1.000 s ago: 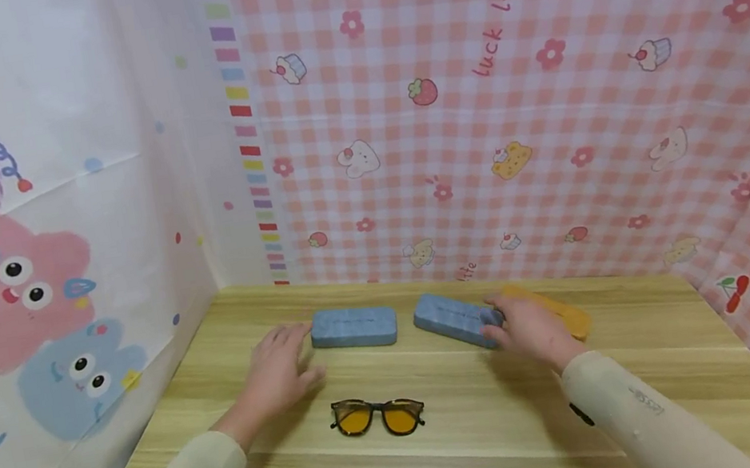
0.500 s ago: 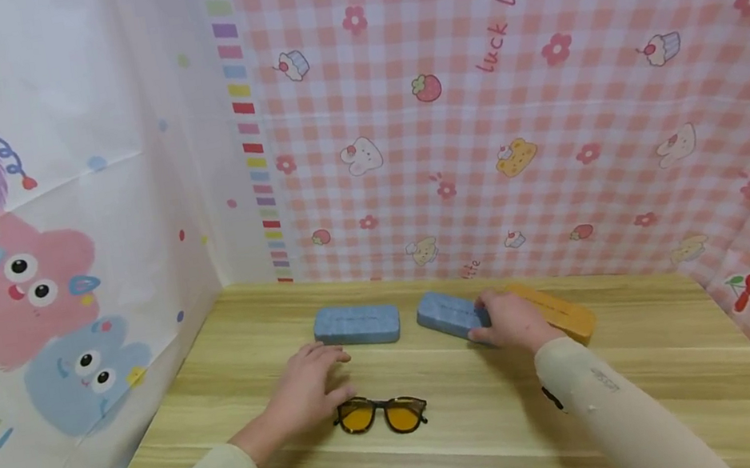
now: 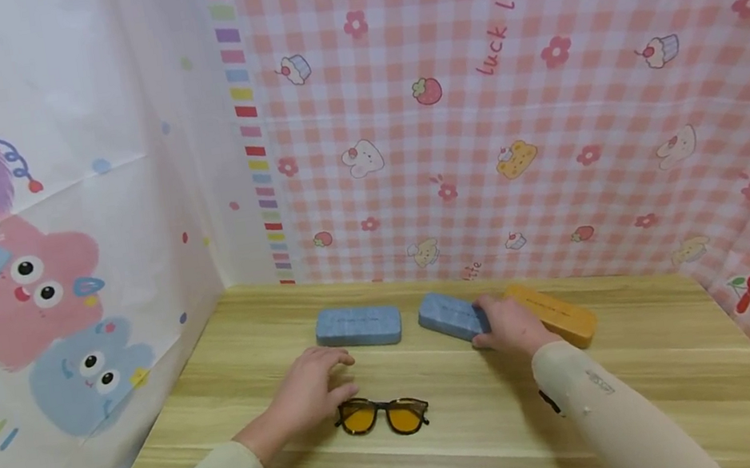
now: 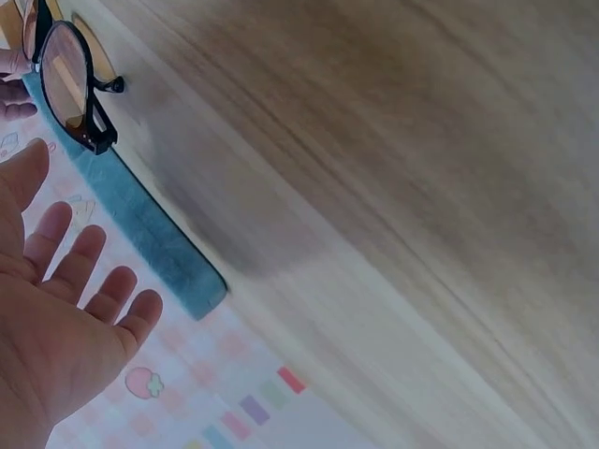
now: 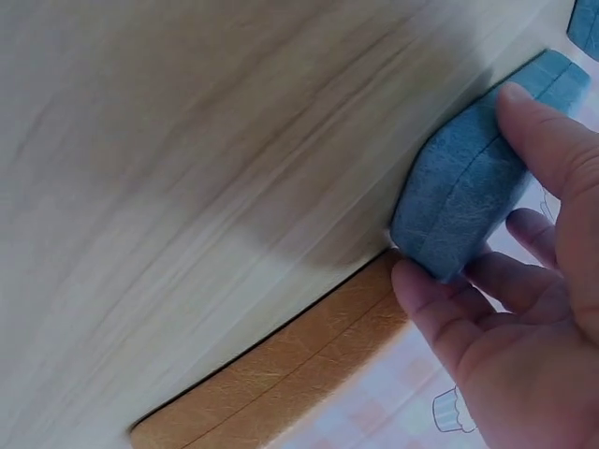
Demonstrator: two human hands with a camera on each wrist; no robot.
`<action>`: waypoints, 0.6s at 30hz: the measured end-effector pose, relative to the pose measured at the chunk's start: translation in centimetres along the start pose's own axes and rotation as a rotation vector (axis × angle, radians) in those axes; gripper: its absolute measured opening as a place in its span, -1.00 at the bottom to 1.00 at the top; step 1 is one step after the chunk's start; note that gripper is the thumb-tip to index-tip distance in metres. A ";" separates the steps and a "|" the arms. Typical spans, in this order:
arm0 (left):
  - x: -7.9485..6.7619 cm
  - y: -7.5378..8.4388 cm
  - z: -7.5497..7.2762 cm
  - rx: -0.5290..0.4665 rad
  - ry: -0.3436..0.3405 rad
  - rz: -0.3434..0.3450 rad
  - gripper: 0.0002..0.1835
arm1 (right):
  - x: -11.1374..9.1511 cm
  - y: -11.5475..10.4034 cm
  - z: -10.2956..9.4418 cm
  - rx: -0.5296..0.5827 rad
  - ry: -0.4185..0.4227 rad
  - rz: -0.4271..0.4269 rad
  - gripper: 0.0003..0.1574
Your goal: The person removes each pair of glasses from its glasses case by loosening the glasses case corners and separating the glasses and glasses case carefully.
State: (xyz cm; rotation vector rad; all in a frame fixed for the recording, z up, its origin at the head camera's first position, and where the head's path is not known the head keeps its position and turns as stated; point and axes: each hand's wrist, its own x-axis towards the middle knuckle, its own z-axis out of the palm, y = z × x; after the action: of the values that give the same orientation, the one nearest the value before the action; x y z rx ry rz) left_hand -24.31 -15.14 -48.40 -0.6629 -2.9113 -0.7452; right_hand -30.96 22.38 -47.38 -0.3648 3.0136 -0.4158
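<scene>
My left hand (image 3: 307, 390), fingers spread and relaxed, hovers just behind and left of the dark-framed glasses (image 3: 383, 415) with orange lenses. In the left wrist view nothing lies in that hand's palm. My right hand (image 3: 510, 324) grips the right end of a blue glasses case (image 3: 449, 315), with its thumb (image 5: 538, 131) on the near side and the fingers round the far side. The hand covers that end in the head view. Another blue glasses case (image 3: 358, 327) lies to the left, behind my left hand.
An orange glasses case (image 3: 561, 313) lies slanted just right of my right hand, partly hidden by it. Behind the wooden table (image 3: 479, 445) hangs a pink checked cloth (image 3: 476, 130). A white cartoon-printed cloth (image 3: 147, 219) borders the left side.
My left hand has moved right and nearer, from beside the left blue case toward the glasses. My right hand has shifted slightly left along its blue case. The cases and glasses stay put.
</scene>
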 end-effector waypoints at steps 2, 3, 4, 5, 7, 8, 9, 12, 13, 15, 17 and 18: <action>0.1 0.0 0.0 -0.008 0.000 -0.002 -0.60 | -0.1 0.1 0.1 -0.003 0.011 -0.015 -0.09; 0.2 0.0 0.0 -0.018 0.000 -0.001 -0.60 | -0.2 0.1 0.2 -0.010 0.018 -0.028 -0.10; 0.4 0.1 0.0 -0.022 0.000 -0.002 -0.61 | -0.3 0.3 0.2 -0.014 0.025 -0.040 -0.12; 0.5 0.1 0.0 -0.025 0.004 0.000 -0.62 | -0.5 0.4 0.3 -0.016 0.030 -0.049 -0.13; 0.8 0.3 -0.1 -0.034 0.002 0.002 -0.63 | -1.0 0.6 0.2 -0.014 0.036 -0.066 -0.14; 0.9 0.4 -0.1 -0.039 -0.002 0.002 -0.63 | -1.2 0.6 0.2 -0.016 0.038 -0.075 -0.14; 1.0 0.5 -0.1 -0.043 -0.004 0.004 -0.63 | -1.5 0.7 0.2 -0.016 0.038 -0.083 -0.14; 1.6 1.1 -0.2 -0.052 -0.033 -0.001 -0.60 | -2.4 0.8 0.1 -0.010 0.025 -0.108 -0.14; 1.8 1.3 -0.3 -0.057 -0.046 -0.005 -0.58 | -2.7 0.8 0.1 -0.009 0.018 -0.113 -0.14; 2.3 1.7 -0.2 -0.064 -0.072 -0.011 -0.54 | -3.2 0.6 0.1 -0.009 0.004 -0.138 -0.15; 2.8 2.2 -0.1 -0.072 -0.100 -0.015 -0.50 | -3.7 0.3 0.1 -0.001 -0.012 -0.157 -0.16; 3.1 2.4 0.0 -0.073 -0.110 -0.015 -0.48 | -3.8 0.1 0.1 -0.002 -0.018 -0.169 -0.17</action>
State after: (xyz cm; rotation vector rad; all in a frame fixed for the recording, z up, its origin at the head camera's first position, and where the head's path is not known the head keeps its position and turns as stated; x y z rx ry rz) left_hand -26.09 -12.04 -46.78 -0.7119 -3.0033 -0.8469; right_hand -27.25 23.42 -47.37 -0.6227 2.9767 -0.4196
